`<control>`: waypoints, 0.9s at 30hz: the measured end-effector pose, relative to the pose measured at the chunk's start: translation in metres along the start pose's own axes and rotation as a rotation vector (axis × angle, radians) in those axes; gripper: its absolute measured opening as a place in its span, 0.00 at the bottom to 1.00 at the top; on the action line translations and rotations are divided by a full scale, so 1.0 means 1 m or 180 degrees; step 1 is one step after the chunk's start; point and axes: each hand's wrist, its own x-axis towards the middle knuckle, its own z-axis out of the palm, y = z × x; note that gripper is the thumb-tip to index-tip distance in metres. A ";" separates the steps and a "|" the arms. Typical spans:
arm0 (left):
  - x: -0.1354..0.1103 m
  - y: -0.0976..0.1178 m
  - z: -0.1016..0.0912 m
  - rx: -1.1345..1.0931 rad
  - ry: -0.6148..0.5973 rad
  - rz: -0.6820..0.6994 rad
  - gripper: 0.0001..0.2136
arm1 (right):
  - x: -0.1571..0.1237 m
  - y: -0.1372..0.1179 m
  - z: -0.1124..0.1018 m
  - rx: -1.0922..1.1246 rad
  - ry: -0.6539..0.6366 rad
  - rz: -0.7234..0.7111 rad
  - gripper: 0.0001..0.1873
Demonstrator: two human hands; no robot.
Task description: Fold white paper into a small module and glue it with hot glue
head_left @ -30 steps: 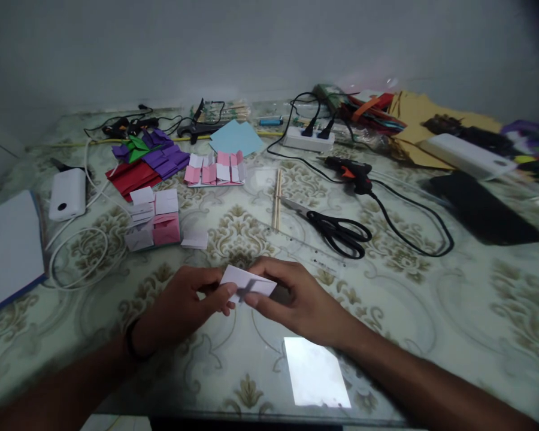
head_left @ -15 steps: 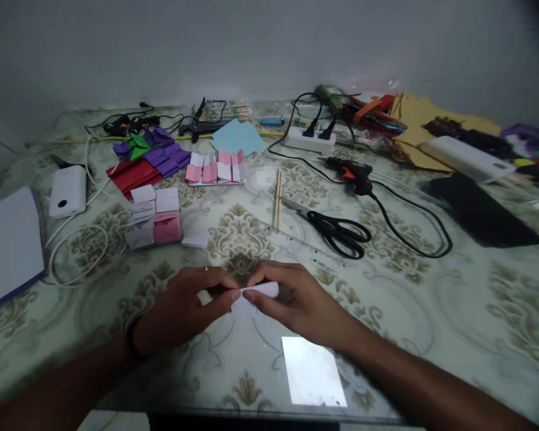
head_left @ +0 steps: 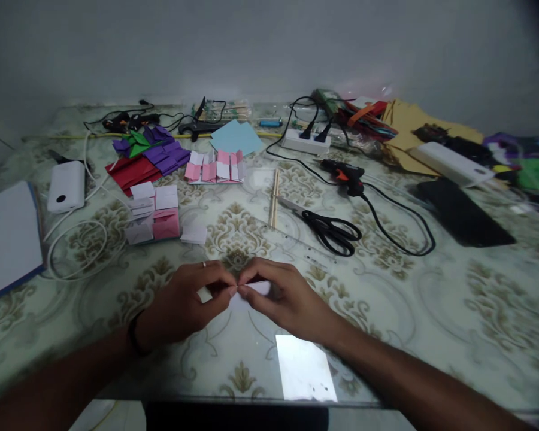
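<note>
Close to the table's front, my left hand pinches thumb and forefinger together at the left end of a small pale folded paper. My right hand grips the same paper between thumb and fingers, its tips meeting those of the left. Most of the paper is hidden by the fingers; a white strip shows inside the right hand's curl. Beyond the left hand lie a small folded white piece and a block of folded pink and white papers. A second pink and white folded row lies farther back.
Black-handled scissors, wooden sticks, a clear ruler and a corded glue gun lie beyond my right hand. A power strip stands behind. At left are a white power bank and cable; a dark phone-like slab lies right.
My fingertips have drawn closer together on the paper, and less of it shows. The whole view has shifted slightly; the other things stay where they lay.
</note>
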 end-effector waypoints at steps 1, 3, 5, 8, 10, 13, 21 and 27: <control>0.000 0.000 0.000 0.0031 0.0021 0.0005 0.05 | 0.000 0.000 0.000 0.0012 -0.0006 -0.0012 0.03; 0.000 0.000 0.000 0.0073 0.0026 -0.0004 0.05 | -0.001 0.000 0.000 0.0050 -0.0023 -0.0046 0.04; 0.000 0.000 -0.001 0.0076 0.0006 -0.0016 0.05 | 0.000 -0.001 -0.001 0.0076 -0.0020 -0.0103 0.04; 0.000 0.000 -0.003 0.0094 0.0014 0.0015 0.05 | 0.001 -0.001 -0.002 0.0059 -0.0006 -0.0161 0.04; 0.001 0.002 -0.004 0.0105 0.0024 0.0031 0.05 | 0.001 -0.001 -0.002 0.0024 -0.0026 -0.0150 0.04; 0.001 0.002 -0.004 0.0113 0.0053 0.0041 0.05 | 0.001 0.000 0.000 0.0065 -0.0075 -0.0044 0.02; 0.000 -0.002 -0.003 0.0071 -0.0210 0.0250 0.04 | -0.002 -0.002 0.002 0.0159 -0.0200 -0.0117 0.04; -0.001 -0.001 -0.003 -0.0023 -0.0320 0.0341 0.06 | -0.001 -0.009 -0.002 0.0083 -0.0309 -0.0133 0.04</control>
